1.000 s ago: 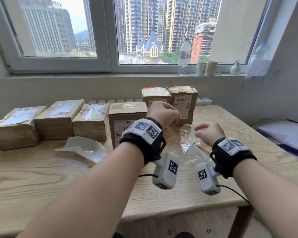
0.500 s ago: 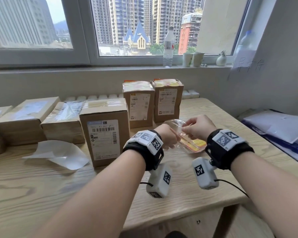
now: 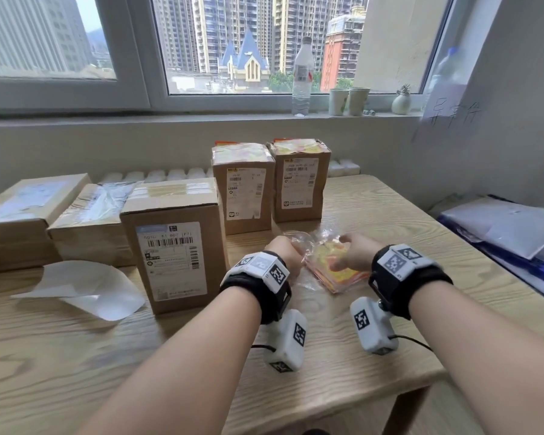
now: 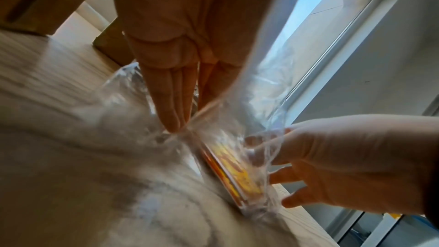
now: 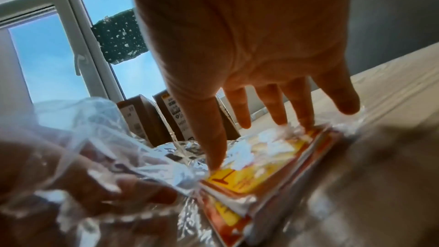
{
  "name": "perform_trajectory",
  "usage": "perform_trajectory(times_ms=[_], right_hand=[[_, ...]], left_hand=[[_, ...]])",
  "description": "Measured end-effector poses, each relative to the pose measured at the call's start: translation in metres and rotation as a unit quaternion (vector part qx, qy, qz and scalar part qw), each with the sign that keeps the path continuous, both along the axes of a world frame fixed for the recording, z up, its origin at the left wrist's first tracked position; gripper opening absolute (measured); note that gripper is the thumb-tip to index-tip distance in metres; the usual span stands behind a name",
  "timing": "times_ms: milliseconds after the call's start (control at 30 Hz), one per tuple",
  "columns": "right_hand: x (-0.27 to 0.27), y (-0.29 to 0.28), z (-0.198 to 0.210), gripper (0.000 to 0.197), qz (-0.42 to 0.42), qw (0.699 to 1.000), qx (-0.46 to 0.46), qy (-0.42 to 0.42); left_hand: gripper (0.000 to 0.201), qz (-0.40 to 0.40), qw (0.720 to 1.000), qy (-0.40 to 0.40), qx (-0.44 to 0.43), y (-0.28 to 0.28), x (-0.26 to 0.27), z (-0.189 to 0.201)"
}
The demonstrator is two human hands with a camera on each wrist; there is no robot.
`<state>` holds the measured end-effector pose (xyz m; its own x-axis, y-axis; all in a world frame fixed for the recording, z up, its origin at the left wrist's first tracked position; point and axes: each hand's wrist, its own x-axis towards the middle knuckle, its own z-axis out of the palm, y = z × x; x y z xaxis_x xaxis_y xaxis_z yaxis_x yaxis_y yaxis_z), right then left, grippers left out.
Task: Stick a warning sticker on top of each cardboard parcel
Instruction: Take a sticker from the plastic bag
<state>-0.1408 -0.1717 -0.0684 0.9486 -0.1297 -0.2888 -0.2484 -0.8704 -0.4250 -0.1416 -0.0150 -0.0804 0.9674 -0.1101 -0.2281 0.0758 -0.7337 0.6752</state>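
A clear plastic bag [image 3: 319, 243] holding a stack of yellow-and-orange warning stickers [image 3: 333, 273] lies on the wooden table [image 3: 390, 215]. My left hand [image 3: 291, 255] pinches the bag's crumpled mouth [image 4: 190, 129] between thumb and fingers. My right hand [image 3: 343, 259] is spread, its straight fingertips [image 5: 215, 164] pressing on the sticker stack [image 5: 251, 177] through the plastic. One upright cardboard parcel [image 3: 173, 246] stands just left of my hands, its top bare. Two upright parcels [image 3: 242, 186] [image 3: 300, 177] behind carry yellow stickers on top.
Flat parcels [image 3: 29, 208] [image 3: 91, 221] line the left side. A curled white backing sheet [image 3: 82, 287] lies in front of them. Papers and a blue folder [image 3: 509, 233] sit off the table's right. A bottle [image 3: 302, 76] and cups [image 3: 347, 102] stand on the sill.
The bag, held up in my right hand a second ago, has come down onto the table. My left hand moved from the parcel to the bag's mouth; my right hand now presses the stack.
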Motion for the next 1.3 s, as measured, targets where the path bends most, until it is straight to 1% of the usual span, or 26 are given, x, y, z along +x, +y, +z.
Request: perform_trajectory(times_ms=[33,100,133,233,300,367,467,533,600,667,700,800,867,933,1000,1133,1200,1300], right_hand=[[0.001,0.002,-0.002,0.08,0.005,1.0,-0.009,0.009],[0.005,0.005,-0.004,0.083,0.013,0.999,-0.028,0.017],[0.007,0.006,-0.004,0.08,0.019,0.999,-0.041,0.019],[0.012,0.008,-0.005,0.062,0.032,0.997,-0.066,0.021],[0.014,0.007,-0.004,0.05,0.029,0.998,-0.054,0.019],[0.015,0.007,-0.003,0.041,0.019,0.999,-0.025,0.018],[0.018,0.008,-0.006,0.037,0.011,1.0,-0.001,0.01],[0.02,0.008,-0.01,0.035,0.008,1.0,-0.01,0.005],[0.022,0.008,-0.014,0.031,-0.002,1.0,-0.025,-0.003],[0.022,0.006,-0.016,0.027,-0.015,0.999,-0.033,-0.013],[0.022,0.006,-0.017,0.026,-0.022,0.999,-0.035,-0.016],[0.024,0.004,-0.02,0.019,-0.033,0.998,-0.041,-0.026],[0.024,0.003,-0.021,0.014,-0.04,0.997,-0.056,-0.042],[0.022,0.002,-0.02,0.014,-0.045,0.994,-0.077,-0.061],[0.019,0.0,-0.018,0.013,-0.047,0.992,-0.092,-0.075],[0.012,-0.003,-0.017,0.01,-0.054,0.987,-0.121,-0.09],[0.008,-0.003,-0.016,0.009,-0.052,0.986,-0.129,-0.096],[0.001,-0.003,-0.012,0.008,-0.051,0.984,-0.137,-0.099]], left_hand=[[0.029,-0.003,1.0,0.005,0.009,0.001,0.002,-0.003],[0.032,0.0,1.0,0.012,0.017,0.001,0.008,-0.007],[0.032,0.003,1.0,0.011,0.019,0.001,0.011,-0.009],[0.026,0.039,0.999,-0.001,0.01,0.003,0.018,-0.012],[0.016,0.071,0.997,-0.008,0.0,0.004,0.023,-0.014],[0.014,0.09,0.996,-0.003,-0.002,0.005,0.025,-0.016],[0.017,0.11,0.994,-0.002,0.014,0.005,0.026,-0.019],[0.02,0.11,0.994,0.001,0.015,0.005,0.027,-0.021],[0.015,0.105,0.994,-0.004,0.019,0.006,0.027,-0.021],[0.006,0.106,0.994,-0.02,0.031,0.008,0.027,-0.019],[0.007,0.109,0.993,-0.03,0.042,0.009,0.027,-0.017],[0.02,0.128,0.989,-0.049,0.054,0.014,0.026,-0.012],[0.018,0.128,0.99,-0.05,0.031,0.016,0.025,-0.007],[0.016,0.13,0.99,-0.057,0.014,0.016,0.023,-0.001],[0.02,0.131,0.987,-0.093,0.003,0.017,0.021,0.006],[0.016,0.136,0.979,-0.149,0.008,0.02,0.011,0.018],[0.015,0.131,0.98,-0.148,0.01,0.021,0.006,0.019],[0.01,0.129,0.979,-0.157,0.036,0.024,-0.002,0.022]])
